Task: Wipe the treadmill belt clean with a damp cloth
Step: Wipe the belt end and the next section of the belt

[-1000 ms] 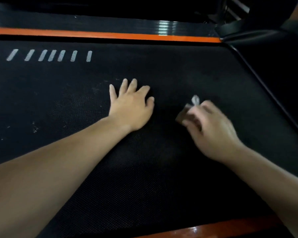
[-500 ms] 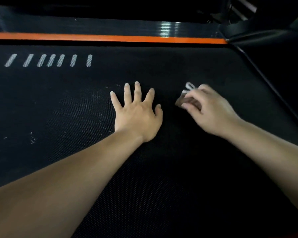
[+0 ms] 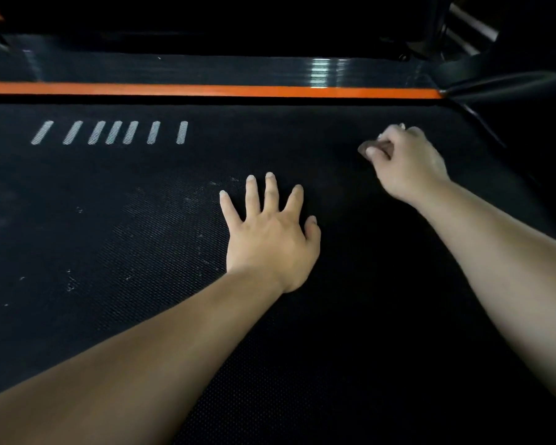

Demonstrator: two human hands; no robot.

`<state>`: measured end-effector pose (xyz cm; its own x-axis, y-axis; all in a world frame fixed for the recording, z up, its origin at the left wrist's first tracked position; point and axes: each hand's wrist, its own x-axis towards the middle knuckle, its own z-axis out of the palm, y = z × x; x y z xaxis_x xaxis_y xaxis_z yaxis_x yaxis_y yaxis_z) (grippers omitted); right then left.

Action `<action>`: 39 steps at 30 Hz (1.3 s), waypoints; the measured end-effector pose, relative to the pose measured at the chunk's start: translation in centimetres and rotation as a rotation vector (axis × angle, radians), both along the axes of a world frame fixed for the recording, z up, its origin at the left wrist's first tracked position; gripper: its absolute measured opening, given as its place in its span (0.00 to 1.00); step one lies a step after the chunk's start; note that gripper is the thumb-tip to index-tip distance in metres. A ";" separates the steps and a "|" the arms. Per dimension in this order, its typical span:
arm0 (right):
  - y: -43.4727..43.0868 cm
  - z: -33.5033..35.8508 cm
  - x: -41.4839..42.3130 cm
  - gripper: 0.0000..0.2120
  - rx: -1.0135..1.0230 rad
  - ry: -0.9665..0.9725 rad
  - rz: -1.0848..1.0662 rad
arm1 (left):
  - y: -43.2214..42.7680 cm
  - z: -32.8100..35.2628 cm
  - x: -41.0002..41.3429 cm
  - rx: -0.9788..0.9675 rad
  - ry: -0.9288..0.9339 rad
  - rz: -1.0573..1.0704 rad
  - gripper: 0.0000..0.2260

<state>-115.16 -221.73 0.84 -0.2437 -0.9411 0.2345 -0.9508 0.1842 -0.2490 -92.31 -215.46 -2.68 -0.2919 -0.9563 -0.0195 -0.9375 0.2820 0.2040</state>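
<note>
From the head camera we look down on the black, finely textured treadmill belt (image 3: 350,364), which fills nearly the whole view. Our left hand (image 3: 270,242) lies flat on it near the middle, palm down and fingers spread. We judge it is there to brace our weight as we lean out, and perhaps to keep the belt from sliding under the rubbing. Our right hand (image 3: 410,162) reaches to the far right of the belt, its fingers curled round a small, bunched brownish cloth (image 3: 371,148) and pressing it onto the surface. Only a corner of the wad shows past the fingertips, so we cannot tell how damp it is. Bunching it small probably lets us bear down hard on one spot. Pale dust specks (image 3: 69,284) and a greyish haze lie to the left of the braced hand, so that part looks unwiped to us. Farther off, a row of white slanted printed bars (image 3: 109,132) sits at the far left, and beyond it runs the orange stripe of the glossy side rail (image 3: 206,90).
</note>
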 end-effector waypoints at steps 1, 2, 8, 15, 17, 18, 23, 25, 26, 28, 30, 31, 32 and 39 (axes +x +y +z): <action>-0.4 -0.2 0.8 0.14 -0.003 0.016 -0.003 | 0.0 0.0 0.0 -0.005 -0.002 0.000 0.29; -0.2 -0.6 2.0 0.14 -0.012 0.031 0.058 | 0.0 0.0 0.0 -0.008 -0.002 0.000 0.29; -0.7 -1.2 2.4 0.10 -0.031 -0.025 0.327 | -0.1 0.0 0.0 0.003 0.014 -0.002 0.29; -5.8 -1.7 2.4 0.12 -0.075 0.038 0.055 | -0.1 0.1 0.0 0.011 0.017 -0.001 0.29; -4.7 -2.2 3.1 0.11 -0.074 -0.025 0.233 | -0.1 0.1 -0.1 0.008 0.014 0.000 0.29; -4.8 -2.2 2.9 0.11 -0.062 -0.026 0.296 | -0.1 0.1 -0.1 0.006 0.010 0.002 0.29; -10.6 -0.7 -1.5 0.12 -0.100 -0.028 -0.130 | -0.1 0.1 -0.1 0.010 0.003 0.002 0.29; -11.2 -1.1 0.2 0.12 -0.094 -0.016 -0.085 | 0.0 0.2 -0.1 0.016 -0.001 0.002 0.29; -10.9 -1.5 1.5 0.12 -0.093 -0.028 0.032 | -0.1 0.2 -0.2 0.016 -0.003 0.004 0.29; -9.9 -2.3 2.8 0.11 -0.080 -0.069 0.241 | -0.1 0.2 -0.2 0.013 -0.006 0.010 0.29; -10.2 -2.0 1.6 0.12 -0.073 -0.030 0.252 | -0.2 0.2 -0.2 0.017 -0.007 0.013 0.29; -10.9 -1.3 0.3 0.13 -0.075 -0.008 0.162 | -0.1 0.3 -0.2 0.021 -0.006 0.012 0.29; -11.5 -0.7 -1.2 0.13 -0.071 -0.002 0.044 | -0.1 0.3 -0.2 0.025 -0.005 0.010 0.29; -9.9 -2.0 -1.4 0.12 -0.094 0.010 0.185 | -0.1 0.2 -0.2 0.014 -0.020 0.017 0.29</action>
